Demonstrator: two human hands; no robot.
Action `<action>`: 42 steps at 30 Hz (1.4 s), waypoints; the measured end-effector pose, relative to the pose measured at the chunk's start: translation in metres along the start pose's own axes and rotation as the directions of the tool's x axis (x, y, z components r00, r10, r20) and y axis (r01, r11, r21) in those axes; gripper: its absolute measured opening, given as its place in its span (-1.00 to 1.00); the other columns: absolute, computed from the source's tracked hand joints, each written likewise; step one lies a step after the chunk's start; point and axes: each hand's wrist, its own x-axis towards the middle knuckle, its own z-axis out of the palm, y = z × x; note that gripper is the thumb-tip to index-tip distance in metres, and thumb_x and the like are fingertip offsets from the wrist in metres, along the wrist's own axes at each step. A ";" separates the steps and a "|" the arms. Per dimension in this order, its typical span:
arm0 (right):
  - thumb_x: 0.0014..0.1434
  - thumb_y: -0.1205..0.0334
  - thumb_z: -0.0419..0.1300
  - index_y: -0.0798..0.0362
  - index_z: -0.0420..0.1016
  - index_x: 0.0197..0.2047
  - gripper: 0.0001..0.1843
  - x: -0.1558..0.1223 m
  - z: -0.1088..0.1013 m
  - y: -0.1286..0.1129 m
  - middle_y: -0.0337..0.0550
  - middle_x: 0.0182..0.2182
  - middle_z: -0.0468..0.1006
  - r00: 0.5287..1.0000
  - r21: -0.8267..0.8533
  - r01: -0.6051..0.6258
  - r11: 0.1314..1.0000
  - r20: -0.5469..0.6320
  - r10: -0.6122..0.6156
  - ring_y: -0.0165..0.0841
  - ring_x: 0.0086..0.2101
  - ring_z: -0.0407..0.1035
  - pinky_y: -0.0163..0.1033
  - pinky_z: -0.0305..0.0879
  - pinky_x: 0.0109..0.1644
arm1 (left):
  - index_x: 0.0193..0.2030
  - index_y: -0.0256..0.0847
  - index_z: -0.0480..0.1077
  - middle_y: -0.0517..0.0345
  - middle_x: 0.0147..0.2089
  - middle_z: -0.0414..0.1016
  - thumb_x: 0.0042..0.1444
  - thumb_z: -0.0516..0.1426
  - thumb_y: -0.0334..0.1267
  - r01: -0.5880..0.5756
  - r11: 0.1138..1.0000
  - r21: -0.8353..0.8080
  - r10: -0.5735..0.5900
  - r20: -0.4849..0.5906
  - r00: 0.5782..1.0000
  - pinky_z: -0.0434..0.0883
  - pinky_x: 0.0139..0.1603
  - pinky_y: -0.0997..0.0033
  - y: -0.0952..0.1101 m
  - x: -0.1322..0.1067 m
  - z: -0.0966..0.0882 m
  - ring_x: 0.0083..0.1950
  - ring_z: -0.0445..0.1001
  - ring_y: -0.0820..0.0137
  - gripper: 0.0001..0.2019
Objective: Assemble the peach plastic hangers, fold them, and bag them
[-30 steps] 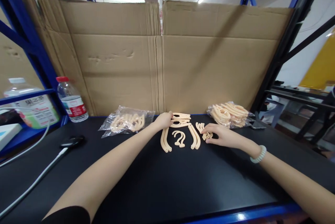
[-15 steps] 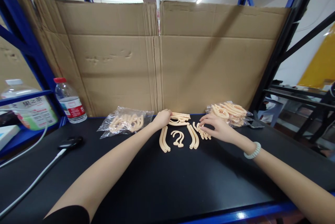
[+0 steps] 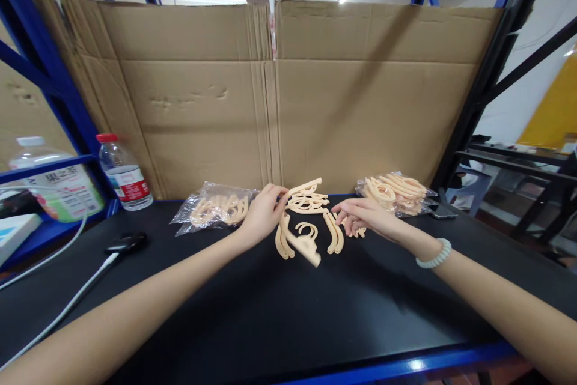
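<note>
Left hand [image 3: 264, 212] had a curved beige piece [image 3: 305, 246] pinched in its fingers; right hand [image 3: 370, 218] hovered, fingers loosely parted, over small beige parts [image 3: 360, 232]!

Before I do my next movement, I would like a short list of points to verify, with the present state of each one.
1. Left hand has hold of a curved piece: ok, its fingers grip it.
2. Right hand is free: cannot tell; no piece shows in it, but its fingers partly hide the small pieces.
3. Hooks are fully visible: not ok, the held piece covers part of them.
4. Curved strips nearest the right hand lie side by side: ok.
5. Bottle stands upright with its red cap on: ok.
</note>
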 end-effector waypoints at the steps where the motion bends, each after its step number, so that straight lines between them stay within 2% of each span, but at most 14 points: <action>1: 0.30 -0.12 -0.10 0.22 0.44 -0.09 -0.43 0.001 0.006 -0.004 0.08 -0.32 0.59 0.997 0.075 -0.040 0.996 0.065 0.035 -0.36 -0.50 0.47 -0.25 0.42 -0.45 | -0.16 -0.21 0.41 0.05 -0.16 0.41 0.23 0.04 -0.28 0.019 0.999 -0.043 -0.020 -0.012 1.000 0.51 -0.14 0.24 0.004 -0.009 0.000 -0.09 0.47 0.25 -0.85; 4: 0.24 -0.20 0.02 0.21 0.45 -0.11 -0.42 0.000 0.024 -0.017 -0.01 -0.37 0.55 0.976 0.244 -0.108 0.964 0.212 0.056 -0.46 -0.58 0.39 -0.37 0.31 -0.57 | -0.19 -0.24 0.40 0.02 -0.15 0.42 0.21 0.04 -0.26 0.098 0.979 -0.176 -0.106 -0.035 0.994 0.54 -0.25 0.30 0.013 -0.029 -0.001 -0.16 0.51 0.28 -0.85; 9: 0.25 -0.10 0.07 0.15 0.45 -0.09 -0.54 -0.018 0.048 -0.035 -0.13 -0.33 0.50 0.968 0.246 -0.027 0.969 0.247 -0.036 -0.56 -0.60 0.29 -0.44 0.19 -0.61 | -0.15 -0.25 0.30 0.03 -0.13 0.42 0.21 0.04 -0.20 0.212 0.898 -0.386 -0.238 -0.021 0.971 0.57 -0.33 0.31 0.025 -0.044 -0.002 -0.33 0.57 0.36 -0.82; 11: 0.25 -0.04 0.10 0.12 0.43 -0.04 -0.60 -0.028 0.054 -0.038 -0.23 -0.42 0.45 0.965 0.204 -0.050 0.978 0.262 -0.006 -0.57 -0.63 0.24 -0.45 0.18 -0.61 | -0.13 -0.23 0.24 0.05 -0.13 0.41 0.21 0.05 -0.17 0.268 0.817 -0.510 -0.308 0.008 0.951 0.57 -0.32 0.27 0.030 -0.048 -0.001 -0.36 0.58 0.38 -0.81; 12: 0.24 -0.01 0.13 0.10 0.42 -0.04 -0.63 -0.032 0.056 -0.039 -0.28 -0.47 0.41 0.965 0.182 -0.057 0.982 0.263 0.007 -0.57 -0.63 0.22 -0.45 0.18 -0.60 | -0.13 -0.22 0.21 0.07 -0.14 0.42 0.19 0.08 -0.17 0.310 0.733 -0.606 -0.361 0.040 0.932 0.57 -0.28 0.24 0.033 -0.050 -0.001 -0.35 0.59 0.37 -0.80; 14: 0.21 0.04 0.18 0.09 0.43 -0.14 -0.71 -0.038 0.058 -0.036 -0.33 -0.52 0.37 0.962 0.160 -0.060 0.985 0.274 0.014 -0.57 -0.62 0.19 -0.46 0.16 -0.59 | -0.13 -0.21 0.19 0.12 -0.19 0.44 0.16 0.13 -0.19 0.365 0.562 -0.743 -0.448 0.098 0.889 0.56 -0.20 0.23 0.037 -0.053 -0.001 -0.32 0.59 0.37 -0.77; 16: 0.23 0.03 0.16 0.11 0.41 -0.29 -0.72 -0.039 0.057 -0.030 -0.29 -0.50 0.40 0.957 0.165 -0.064 0.984 0.291 0.013 -0.58 -0.63 0.15 -0.46 0.08 -0.62 | -0.10 -0.23 0.23 0.16 -0.25 0.45 0.14 0.16 -0.23 0.369 0.495 -0.787 -0.470 0.114 0.875 0.53 -0.15 0.28 0.039 -0.056 -0.002 -0.29 0.58 0.38 -0.75; 18: 0.28 -0.03 0.09 0.12 0.40 -0.39 -0.61 -0.036 0.053 -0.023 -0.27 -0.53 0.39 0.963 0.146 -0.050 0.988 0.269 0.010 -0.58 -0.64 0.12 -0.43 0.00 -0.62 | -0.06 -0.26 0.29 0.18 -0.29 0.45 0.13 0.17 -0.25 0.320 0.549 -0.772 -0.421 0.075 0.904 0.51 -0.14 0.35 0.038 -0.057 -0.004 -0.27 0.55 0.40 -0.74; 22: 0.28 -0.10 0.04 0.14 0.44 -0.47 -0.49 -0.028 0.042 -0.015 -0.31 -0.63 0.23 0.994 0.055 0.032 0.998 0.101 -0.038 -0.52 -0.60 0.10 -0.37 -0.03 -0.55 | 0.03 -0.19 0.34 0.20 -0.27 0.45 0.20 0.12 -0.25 0.177 0.713 -0.679 -0.237 0.004 0.971 0.49 -0.18 0.44 0.034 -0.064 -0.005 -0.25 0.49 0.43 -0.73; 27: 0.23 -0.11 0.12 0.14 0.53 -0.50 -0.50 -0.024 0.032 -0.011 -0.21 -0.53 0.35 0.994 0.107 0.098 0.989 -0.056 -0.093 -0.51 -0.55 0.11 -0.34 -0.01 -0.52 | 0.11 -0.13 0.29 0.17 -0.21 0.41 0.30 0.03 -0.25 0.105 0.821 -0.561 -0.110 0.025 0.994 0.47 -0.13 0.36 0.030 -0.074 0.000 -0.18 0.46 0.39 -0.74; 32: 0.19 -0.09 0.19 0.12 0.61 -0.26 -0.59 -0.021 0.031 -0.002 -0.29 -0.60 0.31 0.985 0.330 0.008 0.944 -0.167 0.050 -0.55 -0.62 0.10 -0.37 0.03 -0.58 | 0.11 -0.13 0.27 0.13 -0.17 0.39 0.33 -0.01 -0.27 0.040 0.916 -0.398 -0.034 0.021 0.999 0.40 -0.14 0.33 0.026 -0.079 0.003 -0.19 0.41 0.37 -0.75; 35: 0.11 -0.05 0.29 0.13 0.59 -0.28 -0.63 -0.020 0.036 0.000 -0.26 -0.60 0.39 0.987 0.485 -0.012 0.874 -0.134 0.088 -0.49 -0.60 0.28 -0.36 0.25 -0.54 | 0.08 -0.15 0.30 0.12 -0.18 0.36 0.32 -0.05 -0.33 -0.080 0.955 -0.287 0.114 0.104 0.988 0.36 -0.13 0.32 0.030 -0.082 0.003 -0.19 0.37 0.36 -0.76; 38: 0.04 0.01 0.36 0.12 0.56 -0.29 -0.68 -0.021 0.044 -0.002 -0.16 -0.48 0.54 0.992 0.563 -0.022 0.826 -0.091 0.088 -0.40 -0.48 0.47 -0.30 0.46 -0.40 | 0.07 -0.17 0.29 0.03 -0.07 0.34 0.30 -0.05 -0.38 -0.187 0.943 -0.275 0.251 0.220 0.943 0.35 -0.02 0.28 0.036 -0.084 0.001 -0.06 0.36 0.30 -0.75; 42: 0.02 0.10 0.39 0.12 0.55 -0.33 -0.74 -0.026 0.053 -0.008 -0.15 -0.41 0.56 0.997 0.582 0.012 0.813 -0.072 0.037 -0.38 -0.45 0.51 -0.29 0.53 -0.36 | 0.05 -0.14 0.28 -0.04 0.09 0.29 0.28 0.00 -0.34 -0.127 0.927 -0.352 0.251 0.331 0.910 0.28 0.16 0.22 0.042 -0.088 0.000 0.12 0.31 0.23 -0.78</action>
